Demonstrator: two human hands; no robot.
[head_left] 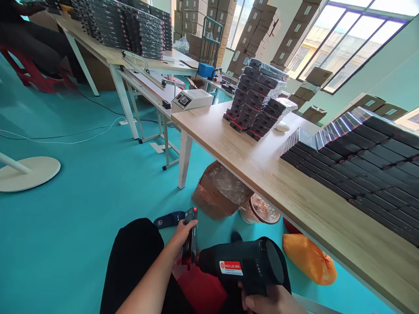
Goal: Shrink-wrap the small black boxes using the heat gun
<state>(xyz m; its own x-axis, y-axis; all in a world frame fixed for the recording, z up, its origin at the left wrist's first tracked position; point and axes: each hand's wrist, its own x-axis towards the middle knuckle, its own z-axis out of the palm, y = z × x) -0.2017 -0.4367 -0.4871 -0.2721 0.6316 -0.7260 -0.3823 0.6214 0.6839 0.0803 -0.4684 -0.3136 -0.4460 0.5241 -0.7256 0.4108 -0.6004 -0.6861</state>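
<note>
My left hand (183, 233) is closed around a slim black box (190, 244) with a red corner, held upright between my knees. In my right hand (266, 301) is the handle of a black heat gun (242, 264) with a red and white label. The gun lies level and its nozzle points left, right beside the lower part of the box. Part of the box's left side is hidden by my left hand.
A wooden table (229, 148) runs along the right with stacked wrapped boxes (258, 100) and a wide block of black boxes (366, 161). Beneath it are a carton (219, 192), a waste basket (258, 211) and an orange bag (309, 257). A seated person (36, 43) is at the upper left.
</note>
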